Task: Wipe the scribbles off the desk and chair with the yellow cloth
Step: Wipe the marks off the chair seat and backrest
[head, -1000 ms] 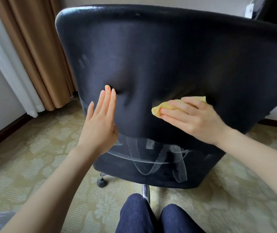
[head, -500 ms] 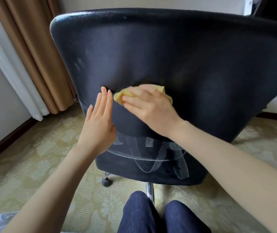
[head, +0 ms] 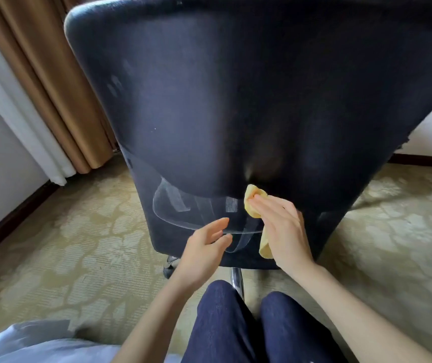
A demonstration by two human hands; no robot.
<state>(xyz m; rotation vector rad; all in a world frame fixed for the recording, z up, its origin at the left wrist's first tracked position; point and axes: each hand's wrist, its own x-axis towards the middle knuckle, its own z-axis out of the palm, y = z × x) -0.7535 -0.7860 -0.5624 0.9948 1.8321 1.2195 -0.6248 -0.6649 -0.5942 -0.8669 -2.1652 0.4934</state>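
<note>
Both hands have dropped from the middle of the chair [head: 209,100] back to its lower edge. The right hand [head: 285,229] lies flat, fingers straight, pressing the yellow cloth [head: 253,199] against the backrest just right of the white scribbles [head: 181,205]; 1 end of the cloth hangs below the palm. The left hand [head: 204,247] holds nothing, fingers loosely spread near the scribbles; whether it touches the chair is unclear. Patterned carpet [head: 78,258] lies beneath.

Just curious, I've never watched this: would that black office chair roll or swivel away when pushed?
Probably rolls a little: the black mesh office chair has a caster wheel, though the patterned carpet likely slows it. Its single chrome post suggests it may swivel too.
</note>
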